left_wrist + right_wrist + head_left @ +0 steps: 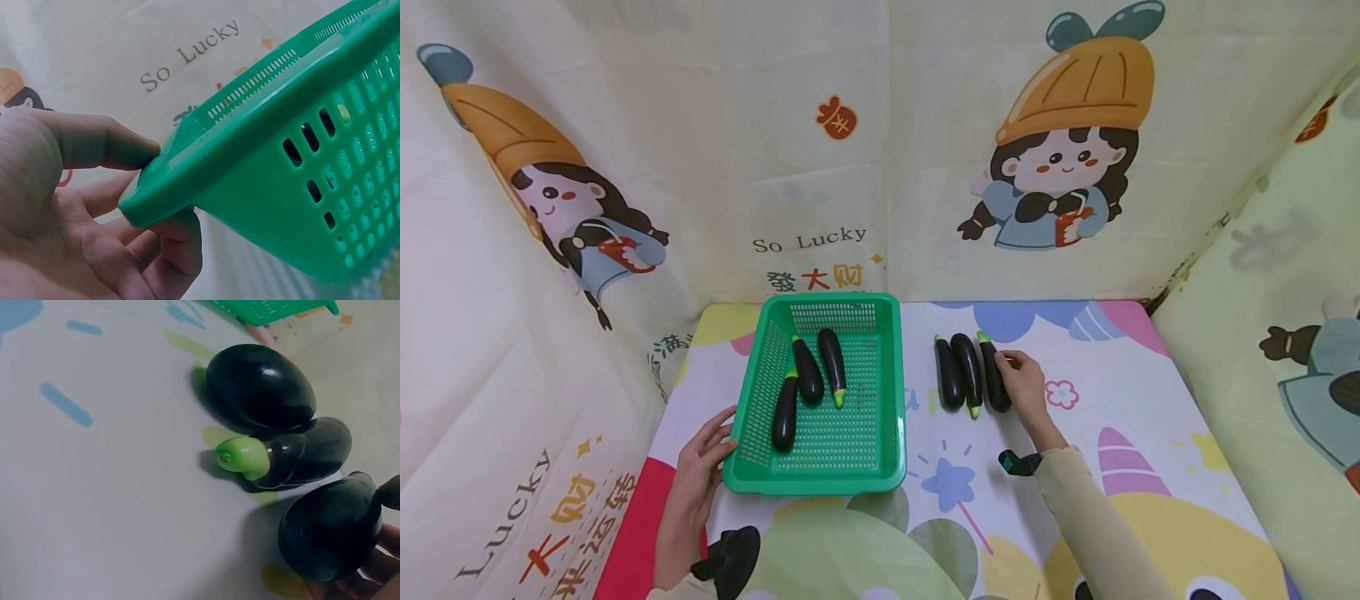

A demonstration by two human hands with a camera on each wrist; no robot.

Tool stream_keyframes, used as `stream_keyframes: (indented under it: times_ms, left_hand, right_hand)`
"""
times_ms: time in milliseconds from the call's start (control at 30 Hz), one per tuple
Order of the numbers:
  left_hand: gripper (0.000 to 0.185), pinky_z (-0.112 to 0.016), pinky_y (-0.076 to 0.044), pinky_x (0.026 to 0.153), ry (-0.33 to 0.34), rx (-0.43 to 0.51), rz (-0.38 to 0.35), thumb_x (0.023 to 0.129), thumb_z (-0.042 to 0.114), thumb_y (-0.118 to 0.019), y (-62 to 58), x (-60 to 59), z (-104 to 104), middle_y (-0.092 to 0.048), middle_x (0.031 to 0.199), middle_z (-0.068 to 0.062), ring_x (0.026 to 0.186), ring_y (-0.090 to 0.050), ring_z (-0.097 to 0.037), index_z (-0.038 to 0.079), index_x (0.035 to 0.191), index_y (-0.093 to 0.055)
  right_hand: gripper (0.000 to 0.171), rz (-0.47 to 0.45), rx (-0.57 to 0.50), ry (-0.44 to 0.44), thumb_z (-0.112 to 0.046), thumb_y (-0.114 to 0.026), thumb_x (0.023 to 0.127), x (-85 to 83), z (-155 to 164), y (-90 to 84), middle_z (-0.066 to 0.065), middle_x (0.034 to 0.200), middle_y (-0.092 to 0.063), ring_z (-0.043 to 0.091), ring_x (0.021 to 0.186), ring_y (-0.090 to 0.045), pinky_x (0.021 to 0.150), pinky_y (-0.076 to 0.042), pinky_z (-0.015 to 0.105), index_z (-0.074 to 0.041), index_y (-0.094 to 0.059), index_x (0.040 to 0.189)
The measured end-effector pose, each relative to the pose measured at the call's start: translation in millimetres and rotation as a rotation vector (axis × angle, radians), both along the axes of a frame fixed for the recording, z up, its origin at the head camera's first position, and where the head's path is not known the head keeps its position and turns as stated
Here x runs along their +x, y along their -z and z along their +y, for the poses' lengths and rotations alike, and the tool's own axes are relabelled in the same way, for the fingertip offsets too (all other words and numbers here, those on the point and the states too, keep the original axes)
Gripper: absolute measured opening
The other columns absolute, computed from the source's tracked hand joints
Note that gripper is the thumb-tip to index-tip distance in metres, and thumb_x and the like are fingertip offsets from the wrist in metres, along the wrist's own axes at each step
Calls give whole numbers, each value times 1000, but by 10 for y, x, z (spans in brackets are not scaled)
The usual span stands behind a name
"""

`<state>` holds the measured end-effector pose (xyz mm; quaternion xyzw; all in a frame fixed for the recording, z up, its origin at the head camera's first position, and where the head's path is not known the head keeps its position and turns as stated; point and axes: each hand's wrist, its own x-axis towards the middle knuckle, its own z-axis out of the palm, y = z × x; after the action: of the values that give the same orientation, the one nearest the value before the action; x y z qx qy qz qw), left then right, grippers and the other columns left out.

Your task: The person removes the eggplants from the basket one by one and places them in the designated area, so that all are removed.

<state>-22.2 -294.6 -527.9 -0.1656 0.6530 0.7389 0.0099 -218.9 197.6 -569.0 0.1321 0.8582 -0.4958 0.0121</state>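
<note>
My left hand grips the left rim of a green plastic basket. In the left wrist view, the thumb lies over the rim and curled fingers sit beneath it. Three dark purple eggplants lie in the basket, one of them a lower-left eggplant. To the basket's right, my right hand holds the rightmost eggplant of a row of three, thumb on one side and fingers around the other. Beside it on the table are a middle eggplant, green stem toward me, and a left eggplant.
A printed cloth with cartoon shapes covers the table. Behind it and at both sides hang pale curtains with cartoon figures. Black wrist devices are strapped on both wrists.
</note>
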Motion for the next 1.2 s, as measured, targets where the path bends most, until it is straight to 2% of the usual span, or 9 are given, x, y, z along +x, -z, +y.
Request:
stream_keyframes:
  times_ms: [400,600,933,1200]
  left_hand:
    - [63,-24,-60,89,1,13,6,103,10,-63,2,15,-2,-69,119,16,103,-75,-6,12,160,-37]
    - [64,-24,-59,91,9,-2,2,103,12,-62,-4,15,-10,-69,120,17,104,-74,-4,13,161,-36]
    - [66,-23,-60,90,2,-5,-11,102,11,-64,-8,18,-5,-69,119,18,103,-74,-4,11,162,-34]
    - [63,-23,-60,88,7,-1,1,103,10,-61,-8,11,-8,-69,118,15,102,-74,-5,9,161,-35]
  right_hand:
    - [41,25,87,-37,-33,-58,106,-22,-25,-29,27,128,-70,41,117,-66,99,-52,51,-1,-68,130]
    - [42,17,133,-51,-35,-58,105,-53,-50,-24,27,124,-71,40,111,-67,96,-54,50,0,-69,126]
    - [40,13,176,-86,-33,-58,105,-65,-76,-49,28,121,-71,42,110,-68,95,-54,53,2,-67,122]
    - [39,5,230,-97,-33,-57,104,-54,-94,-79,28,117,-72,40,103,-68,88,-55,51,2,-67,120]
